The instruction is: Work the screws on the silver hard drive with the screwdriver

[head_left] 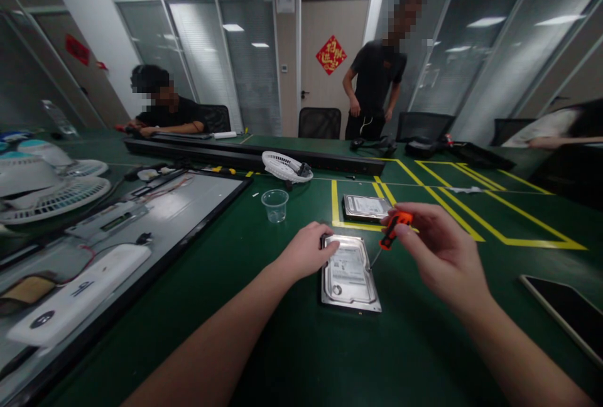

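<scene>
A silver hard drive [351, 275] lies label side up on the green table. My left hand [308, 250] grips its upper left corner, with the thumb on the top face. In my right hand [438, 244] is an orange and black screwdriver [396, 229], pinched between thumb and fingers. Its thin shaft slants down to the drive's right edge, where the tip seems to touch; exact contact is too small to tell. Just beyond, a second hard drive [366, 206] lies inside yellow tape lines. A clear plastic cup [274, 206] stands to the left of it.
A phone [565, 313] lies at the right. An opened flat panel [188, 206] with a white case [80, 294] fills the left, near white fan parts [51, 196]. Long black bars [254, 156] and a white grille [286, 168] lie farther back. Other people are across the table.
</scene>
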`<state>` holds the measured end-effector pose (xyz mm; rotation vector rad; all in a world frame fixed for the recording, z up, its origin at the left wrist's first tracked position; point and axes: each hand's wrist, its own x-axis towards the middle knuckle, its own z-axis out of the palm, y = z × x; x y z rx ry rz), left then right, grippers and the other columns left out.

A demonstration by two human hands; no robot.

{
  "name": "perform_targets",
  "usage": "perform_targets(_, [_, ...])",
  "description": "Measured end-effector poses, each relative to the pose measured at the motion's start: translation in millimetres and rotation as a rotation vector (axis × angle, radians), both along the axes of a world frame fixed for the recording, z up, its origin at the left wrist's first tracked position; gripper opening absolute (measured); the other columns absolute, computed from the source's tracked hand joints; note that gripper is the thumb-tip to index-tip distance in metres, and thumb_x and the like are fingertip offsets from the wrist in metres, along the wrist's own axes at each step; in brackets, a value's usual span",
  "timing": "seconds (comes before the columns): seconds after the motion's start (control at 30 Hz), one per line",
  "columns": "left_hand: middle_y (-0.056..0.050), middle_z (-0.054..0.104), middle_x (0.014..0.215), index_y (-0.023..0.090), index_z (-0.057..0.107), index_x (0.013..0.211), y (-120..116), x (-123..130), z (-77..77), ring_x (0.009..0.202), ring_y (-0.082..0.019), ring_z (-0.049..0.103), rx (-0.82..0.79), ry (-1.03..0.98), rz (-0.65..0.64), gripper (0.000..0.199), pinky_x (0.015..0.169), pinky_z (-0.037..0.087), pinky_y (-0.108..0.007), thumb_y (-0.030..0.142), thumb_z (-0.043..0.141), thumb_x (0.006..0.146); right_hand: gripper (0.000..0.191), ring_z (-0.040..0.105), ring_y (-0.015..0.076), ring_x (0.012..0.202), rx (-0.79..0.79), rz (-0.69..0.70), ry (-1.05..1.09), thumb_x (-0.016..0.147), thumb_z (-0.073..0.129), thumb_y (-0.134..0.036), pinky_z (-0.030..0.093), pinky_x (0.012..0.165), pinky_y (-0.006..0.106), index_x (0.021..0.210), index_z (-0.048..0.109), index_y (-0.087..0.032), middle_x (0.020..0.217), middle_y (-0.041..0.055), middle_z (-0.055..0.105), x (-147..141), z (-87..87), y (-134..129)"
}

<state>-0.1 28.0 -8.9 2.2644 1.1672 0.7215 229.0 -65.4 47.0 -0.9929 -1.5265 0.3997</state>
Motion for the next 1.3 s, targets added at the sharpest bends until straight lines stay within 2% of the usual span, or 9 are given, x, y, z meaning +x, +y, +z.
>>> perform_targets(0.17, [-0.008, 0.066, 0.106, 0.018, 0.073, 0.116, -0.5, -0.2, 1.8, 0.085, -0.021, 0.063, -0.012, 0.012, 0.003, 0.034, 0.079, 0.051, -0.034, 0.042, 0.061, 0.096, 0.026, 0.074, 0.0254, 0.113, -0.025, 0.065, 0.038, 0.102, 0.061, -0.029, 0.061, 0.101, 0.046, 0.126, 0.069, -0.029, 0.125, 0.0077, 0.073, -1.1, 1.0, -3.1])
perform_targets(0.37, [-0.008, 0.066, 0.104, 0.017, 0.074, 0.115, 0.7, 0.1, 0.2, 0.087, -0.022, 0.064, 0.005, 0.014, 0.002, 0.034, 0.080, 0.051, -0.034, 0.042, 0.062, 0.096, 0.025, 0.072, 0.0196, 0.097, 0.051, -0.030, -0.032, 0.096, 0.069, -0.024, 0.065, 0.081, 0.033, 0.121, 0.070, -0.032, 0.112, 0.0054, 0.071, -1.2, -0.2, -0.5])
perform_targets(0.43, [-0.008, 0.066, 0.104, 0.017, 0.074, 0.115, 0.9, 0.2, -0.5, 0.087, -0.021, 0.064, 0.008, 0.012, 0.002, 0.034, 0.079, 0.051, -0.034, 0.042, 0.062, 0.096, 0.024, 0.071, 0.0192, 0.096, 0.053, -0.045, -0.068, 0.096, 0.070, -0.025, 0.064, 0.080, 0.032, 0.119, 0.071, -0.031, 0.113, 0.0056, 0.070, -0.3, 0.6, -0.4])
perform_targets(0.63, [-0.008, 0.067, 0.105, 0.017, 0.074, 0.116, -0.2, 0.9, 0.6, 0.088, -0.022, 0.064, 0.006, 0.015, 0.000, 0.034, 0.082, 0.052, -0.035, 0.041, 0.062, 0.096, 0.030, 0.071, 0.0248, 0.119, -0.029, 0.098, -0.004, 0.102, 0.061, -0.027, 0.062, 0.100, 0.044, 0.131, 0.068, -0.031, 0.130, 0.0074, 0.071, -0.1, 2.7, -3.5])
perform_targets(0.73, [-0.009, 0.067, 0.107, 0.018, 0.074, 0.116, -0.8, 1.3, 1.3, 0.088, -0.022, 0.064, -0.011, 0.018, 0.009, 0.034, 0.082, 0.052, -0.035, 0.042, 0.062, 0.096, 0.032, 0.073, 0.0240, 0.113, -0.033, 0.085, -0.002, 0.099, 0.065, -0.027, 0.064, 0.095, 0.042, 0.131, 0.067, -0.031, 0.128, 0.0072, 0.071, -1.5, 0.6, -2.3])
perform_targets(0.93, [-0.009, 0.066, 0.107, 0.018, 0.074, 0.116, -0.6, 1.3, 0.9, 0.091, -0.023, 0.064, -0.008, 0.006, 0.009, 0.034, 0.083, 0.052, -0.035, 0.042, 0.062, 0.095, 0.029, 0.072, 0.0208, 0.096, 0.035, -0.032, -0.035, 0.091, 0.076, -0.025, 0.065, 0.081, 0.035, 0.119, 0.070, -0.032, 0.110, 0.0044, 0.070, 0.7, -1.9, 1.6])
perform_targets(1.1, [-0.009, 0.066, 0.107, 0.018, 0.074, 0.117, -1.3, 0.3, 1.8, 0.090, -0.023, 0.064, -0.017, 0.009, -0.002, 0.035, 0.082, 0.052, -0.035, 0.043, 0.061, 0.096, 0.030, 0.071, 0.0246, 0.120, -0.037, 0.079, 0.032, 0.102, 0.060, -0.028, 0.059, 0.103, 0.043, 0.131, 0.069, -0.032, 0.132, 0.0068, 0.070, 3.6, -1.7, -1.7])
perform_targets(1.17, [-0.009, 0.066, 0.107, 0.018, 0.074, 0.116, -1.5, 0.2, 1.7, 0.089, -0.022, 0.064, -0.009, 0.011, -0.001, 0.035, 0.081, 0.051, -0.035, 0.043, 0.061, 0.096, 0.033, 0.070, 0.0250, 0.122, -0.055, 0.095, 0.037, 0.103, 0.060, -0.028, 0.058, 0.106, 0.044, 0.134, 0.067, -0.032, 0.136, 0.0071, 0.069, 2.7, -1.9, -2.4])
perform_targets(1.3, [-0.008, 0.066, 0.105, 0.017, 0.074, 0.116, -0.9, 1.0, 0.5, 0.086, -0.021, 0.064, -0.004, 0.006, 0.004, 0.034, 0.080, 0.051, -0.034, 0.041, 0.062, 0.096, 0.033, 0.073, 0.0214, 0.106, -0.002, 0.025, -0.031, 0.096, 0.070, -0.025, 0.064, 0.091, 0.036, 0.129, 0.069, -0.032, 0.121, 0.0057, 0.071, 0.1, -1.7, -0.9])
